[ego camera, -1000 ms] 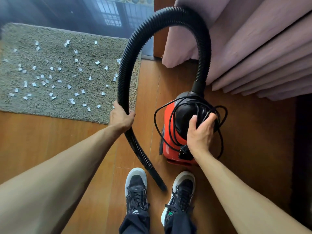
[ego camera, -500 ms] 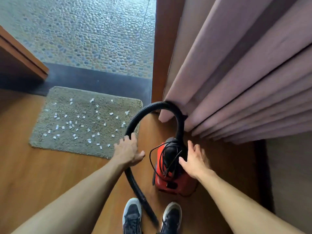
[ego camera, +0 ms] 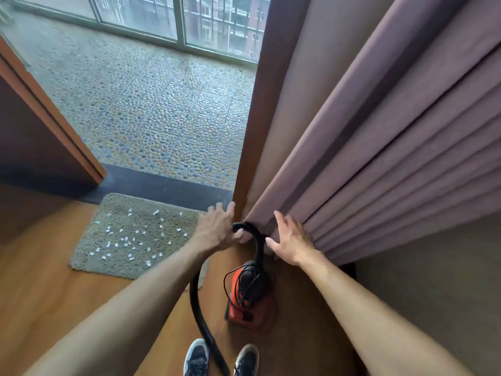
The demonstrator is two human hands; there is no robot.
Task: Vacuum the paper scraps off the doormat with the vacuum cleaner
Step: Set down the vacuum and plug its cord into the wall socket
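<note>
- Scraps (ego camera: 127,241) of paper lie scattered across the doormat (ego camera: 89,263), left of centre; I judge nothing vacuumed yet.
- Vacuum cleaner (ego camera: 245,308) sits lower centre, cord (ego camera: 225,287) coiled on it, hose (ego camera: 194,299) arching up.
- My left hand (ego camera: 217,230) and right hand (ego camera: 290,240) hover spread-fingered, gripping nothing.
- Wooden floor (ego camera: 40,294) below; curtain (ego camera: 379,158) right, pebbled floor (ego camera: 162,104) above.

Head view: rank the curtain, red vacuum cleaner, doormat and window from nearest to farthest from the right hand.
1. Curtain, just beyond the right hand.
2. Red vacuum cleaner, on the floor below the hand.
3. Doormat, off to the left.
4. Window, far ahead.
</note>
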